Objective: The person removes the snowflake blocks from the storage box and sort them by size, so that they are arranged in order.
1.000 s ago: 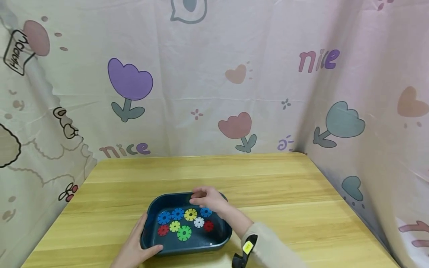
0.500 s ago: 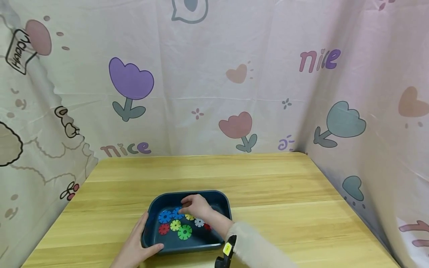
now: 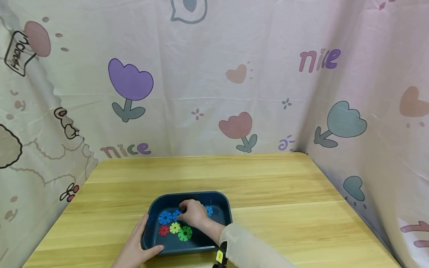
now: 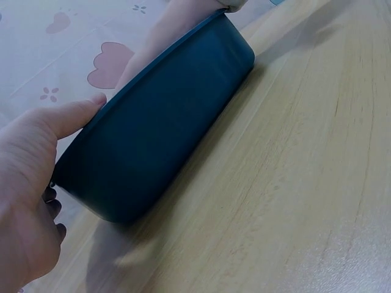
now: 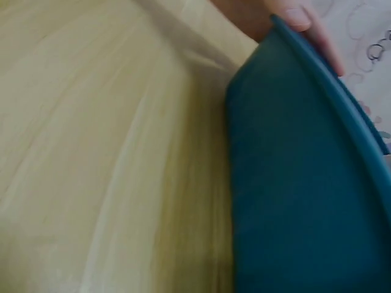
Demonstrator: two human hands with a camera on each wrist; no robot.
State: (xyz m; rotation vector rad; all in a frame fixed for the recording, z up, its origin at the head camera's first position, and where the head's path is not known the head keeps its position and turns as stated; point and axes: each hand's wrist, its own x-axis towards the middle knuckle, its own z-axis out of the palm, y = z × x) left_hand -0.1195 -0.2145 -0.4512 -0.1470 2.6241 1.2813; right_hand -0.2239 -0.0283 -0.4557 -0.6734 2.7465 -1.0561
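Observation:
A dark blue plastic tray (image 3: 187,249) stands on the table near the person, holding several flat notched discs. My left hand (image 3: 136,243) grips its left front corner, thumb at the near rim; in the left wrist view the thumb (image 4: 76,116) lies against the rim. My right hand (image 3: 194,214) reaches inside, fingertips bent at the right edge of a blue disc (image 3: 176,214); whether they pinch it is hidden. Around it lie another blue disc (image 3: 165,217), a red disc (image 3: 164,230), a yellow disc (image 3: 174,227), a green disc (image 3: 185,233) and a blue disc (image 3: 209,211) farther right.
The wooden table (image 3: 285,208) extends beyond the tray and to both sides. A printed curtain (image 3: 187,74) hangs along its back and sides. The right wrist view is mostly filled by the tray's outer wall (image 5: 293,183) and tabletop.
My right hand has moved left and down into the tray, toward the middle blue disc, now covering the larger yellow, white and right-hand red discs. The left hand stays on the corner.

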